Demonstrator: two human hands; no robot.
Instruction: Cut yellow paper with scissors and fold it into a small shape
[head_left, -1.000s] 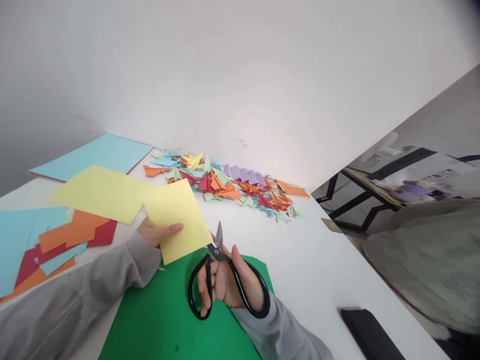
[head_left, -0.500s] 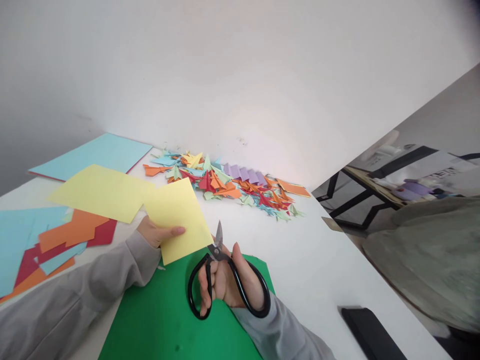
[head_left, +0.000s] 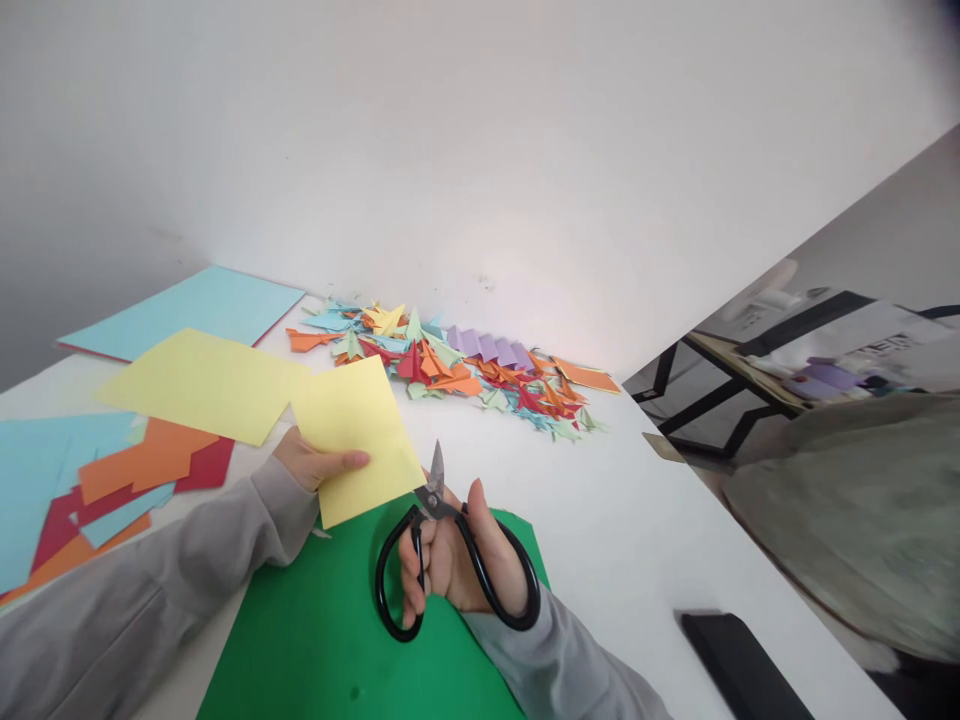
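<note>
My left hand [head_left: 315, 462] pinches a roughly rectangular piece of yellow paper [head_left: 360, 420], thumb on top. In my right hand [head_left: 457, 560] is a pair of scissors [head_left: 433, 500] with black loop handles, blades pointing up and parted. The paper's right corner meets the scissors near the pivot; whether it lies between the blades I cannot tell. Under both hands spreads a green sheet [head_left: 300, 640]. Behind my left hand a larger sheet of yellow paper [head_left: 202, 380] lies on the table.
Several small folded paper planes [head_left: 427, 365] form a colourful heap along the wall. A stack of light blue paper [head_left: 187, 310] lies back left. Orange paper pieces [head_left: 146, 460] and red ones sit at the left. A black phone-like object [head_left: 739, 665] rests front right.
Almost nothing differs. The yellow piece in my left hand has tilted very slightly, and the scissors stay beside its corner with my right thumb barely shifted.
</note>
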